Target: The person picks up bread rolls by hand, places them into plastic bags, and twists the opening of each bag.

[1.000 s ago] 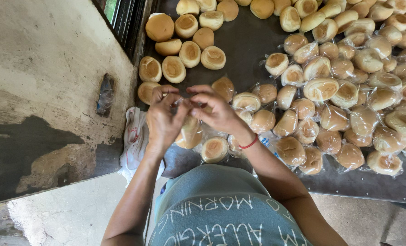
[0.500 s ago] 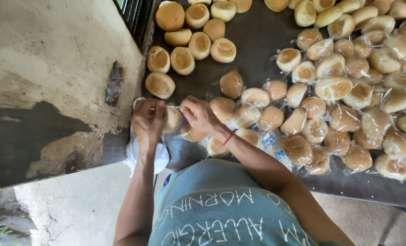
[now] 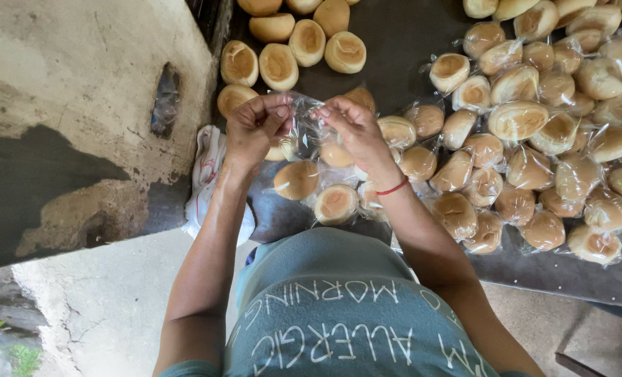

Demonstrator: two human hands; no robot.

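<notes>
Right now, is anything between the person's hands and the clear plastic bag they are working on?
Nothing visible. The left hand and right hand both already pinch the clear plastic bag, raised above the dark table. Unwrapped round bread rolls lie beyond it and wrapped rolls to the right, neither in the way.

Both forearms extend forward from the torso and converge at the hands. Left hand (image 3: 255,129): raised, wrist slightly flexed, fingers (image 3: 277,112) curled inward and pinched together. Right hand (image 3: 356,129): level with the left and near it, fingers (image 3: 328,112) bent toward the left hand, likewise pinching. A red band circles the right wrist.
</notes>
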